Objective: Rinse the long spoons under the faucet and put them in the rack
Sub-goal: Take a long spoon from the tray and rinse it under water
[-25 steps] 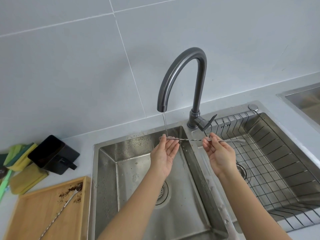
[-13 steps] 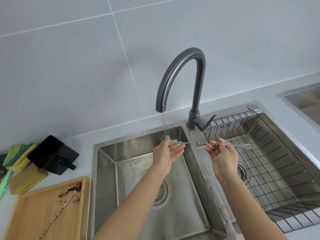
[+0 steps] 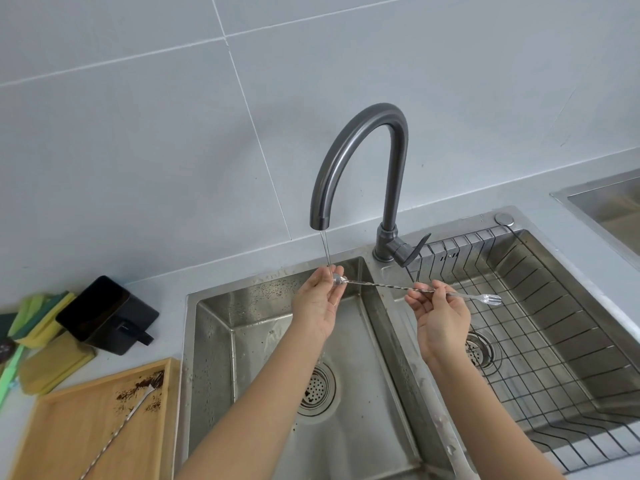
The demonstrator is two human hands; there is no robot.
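A long twisted-stem metal spoon [image 3: 384, 286] lies level across the sink divider, with a small fork end over the wire rack [image 3: 540, 327]. My right hand [image 3: 441, 317] pinches its stem near the fork end. My left hand [image 3: 320, 303] holds the bowl end between fingertips under a thin water stream from the dark faucet [image 3: 360, 161]. A second long spoon [image 3: 121, 424] lies on the wooden tray [image 3: 62, 431] at the lower left, among brown crumbs.
The left sink basin [image 3: 242, 341] holds a round drain strainer. The rack fills the right basin. A black box [image 3: 104, 315] and yellow-green sponges and cloths [image 3: 41, 327] sit on the counter at the left. Another steel basin edge [image 3: 602, 202] shows at the far right.
The spoon has slid to the right, so its fork end reaches further over the rack. My left fingers have closed onto the bowl end under the stream.
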